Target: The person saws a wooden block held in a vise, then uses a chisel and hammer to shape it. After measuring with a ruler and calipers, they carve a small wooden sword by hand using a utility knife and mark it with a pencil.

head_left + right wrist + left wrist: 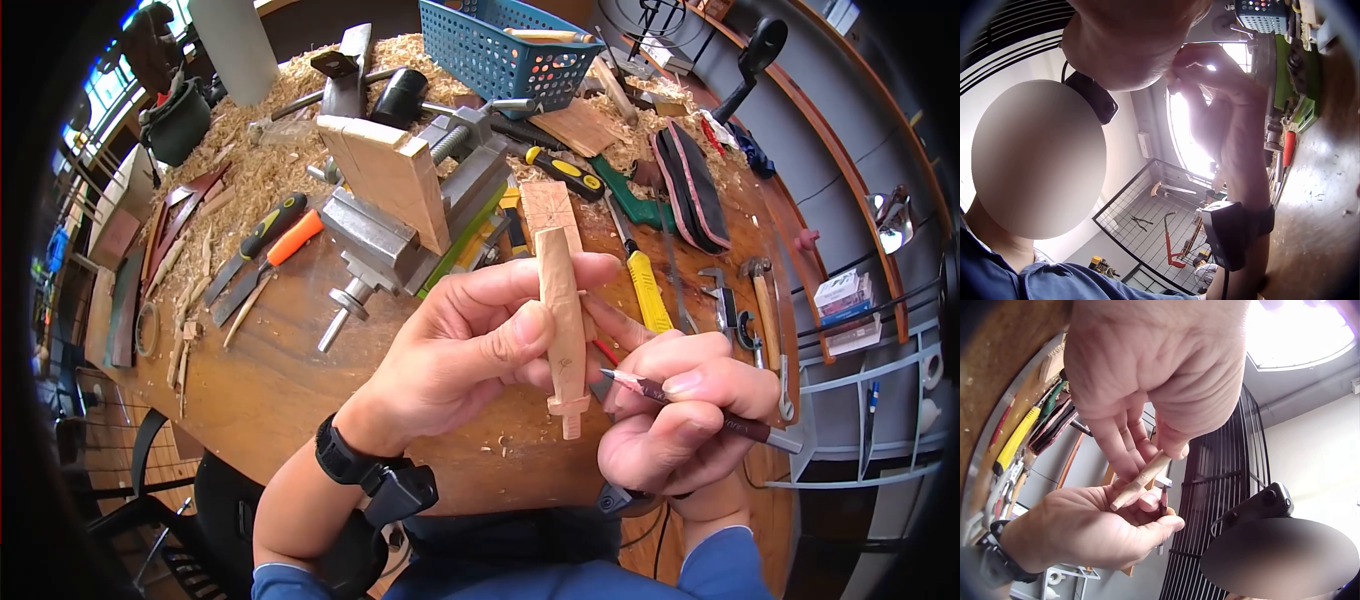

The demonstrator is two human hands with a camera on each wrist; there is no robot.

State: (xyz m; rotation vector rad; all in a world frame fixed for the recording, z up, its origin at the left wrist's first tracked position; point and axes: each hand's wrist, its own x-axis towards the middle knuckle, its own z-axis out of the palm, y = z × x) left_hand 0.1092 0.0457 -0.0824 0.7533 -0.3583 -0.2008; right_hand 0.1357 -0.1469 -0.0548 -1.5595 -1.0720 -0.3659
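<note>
In the head view my left hand (465,345) pinches a small carved wooden piece (563,330) between thumb and fingers. The piece stands nearly upright, with a crosspiece and a narrow stub at its lower end and a small pencil mark above them. My right hand (690,410) grips a dark pencil (745,425), its sharpened tip close beside the lower part of the piece. In the left wrist view the wooden piece (1141,481) slants between both hands. The right wrist view shows the left hand (1225,100), but the piece is hidden there.
A metal vise (400,220) clamps a wooden block (385,175) behind the left hand. Around it lie an orange-handled tool (295,238), a yellow-handled tool (648,290), a hammer (765,310) and a pouch (690,185). A blue basket (510,60) stands among wood shavings at the back.
</note>
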